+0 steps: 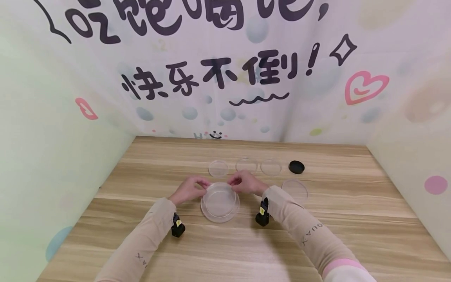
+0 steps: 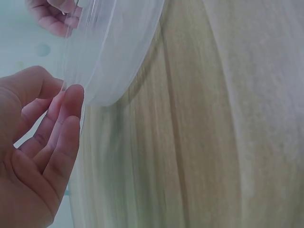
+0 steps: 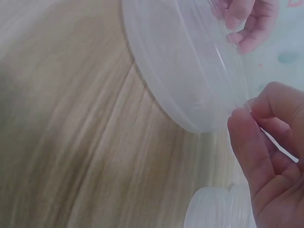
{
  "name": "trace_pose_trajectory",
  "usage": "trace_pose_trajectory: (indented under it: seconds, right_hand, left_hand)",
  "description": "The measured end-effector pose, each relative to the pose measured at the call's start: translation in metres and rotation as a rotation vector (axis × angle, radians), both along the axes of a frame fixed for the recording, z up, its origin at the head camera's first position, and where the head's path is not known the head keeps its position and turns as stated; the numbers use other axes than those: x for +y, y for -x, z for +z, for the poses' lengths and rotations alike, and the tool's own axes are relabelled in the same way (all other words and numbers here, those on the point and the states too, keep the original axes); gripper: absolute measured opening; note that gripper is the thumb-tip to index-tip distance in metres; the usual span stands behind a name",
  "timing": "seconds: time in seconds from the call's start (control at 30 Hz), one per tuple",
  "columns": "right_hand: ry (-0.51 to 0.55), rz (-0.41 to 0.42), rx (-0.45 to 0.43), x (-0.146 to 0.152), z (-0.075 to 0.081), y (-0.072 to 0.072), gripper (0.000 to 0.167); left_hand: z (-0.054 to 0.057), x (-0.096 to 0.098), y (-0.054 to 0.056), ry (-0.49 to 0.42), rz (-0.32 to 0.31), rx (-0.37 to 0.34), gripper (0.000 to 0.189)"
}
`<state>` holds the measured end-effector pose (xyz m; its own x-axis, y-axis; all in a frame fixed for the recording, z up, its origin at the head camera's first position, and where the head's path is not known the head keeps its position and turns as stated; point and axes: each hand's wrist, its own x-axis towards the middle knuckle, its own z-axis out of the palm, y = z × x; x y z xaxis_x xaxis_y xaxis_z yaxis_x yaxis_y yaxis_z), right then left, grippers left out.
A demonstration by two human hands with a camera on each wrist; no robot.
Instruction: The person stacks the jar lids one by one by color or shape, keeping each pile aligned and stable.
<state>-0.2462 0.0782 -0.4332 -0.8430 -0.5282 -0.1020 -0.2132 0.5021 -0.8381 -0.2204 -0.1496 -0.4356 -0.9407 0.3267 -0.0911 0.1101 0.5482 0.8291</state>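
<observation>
A clear, round, shallow plastic lid (image 1: 220, 197) is between my two hands, its flat face turned upward and its rim seen nearly edge-on from both wrists; being a disc, it is about as wide one way as another, so I can give it no single long axis. My left hand (image 1: 190, 190) pinches the rim between thumb and fingertips on the left of its far edge, and my right hand (image 1: 246, 183) pinches it likewise on the right, so most of the disc reaches from my fingertips back toward my body. Under it, also just on my side of the fingertips, a wider, translucent, round plastic container (image 1: 220, 218) sits on the light-brown wood-grain table (image 1: 225, 250); whether the lid touches it all round I cannot tell.

Beyond my fingers, a clear round plastic dish (image 1: 218, 168) lies nearest straight ahead, with a second clear round dish (image 1: 246, 166) just past my right knuckles and a third clear round dish (image 1: 271, 167) beside that one. Farther to the right of my right fingers is a small black round cap (image 1: 296, 167), and nearer, beside my right sleeve (image 1: 296, 215), a larger clear plastic disc (image 1: 297, 189) lies partly hidden.
</observation>
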Motion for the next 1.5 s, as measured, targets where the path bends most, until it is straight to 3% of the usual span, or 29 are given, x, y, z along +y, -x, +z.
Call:
trace_pose_trajectory:
  seconds: [0.33,0.67,1.03,1.5]
  right_hand:
    - [-0.059,0.035,0.035,-0.007,-0.001,-0.002,0.016]
    - [-0.072,0.06,0.081,-0.011,0.001,-0.002,0.015]
    - [-0.085,0.065,0.106,-0.013,-0.002,0.0,0.014]
    - [-0.123,0.089,0.135,-0.014,-0.004,0.0,0.014]
  left_hand:
    - [0.001,-0.002,-0.001,0.091,-0.031,0.041,0.022]
    - [0.004,-0.001,-0.002,0.096,-0.036,0.028,0.023]
    - [0.0,-0.003,0.0,0.076,-0.09,0.053,0.022]
    - [-0.005,-0.004,0.002,0.097,-0.099,0.068,0.021]
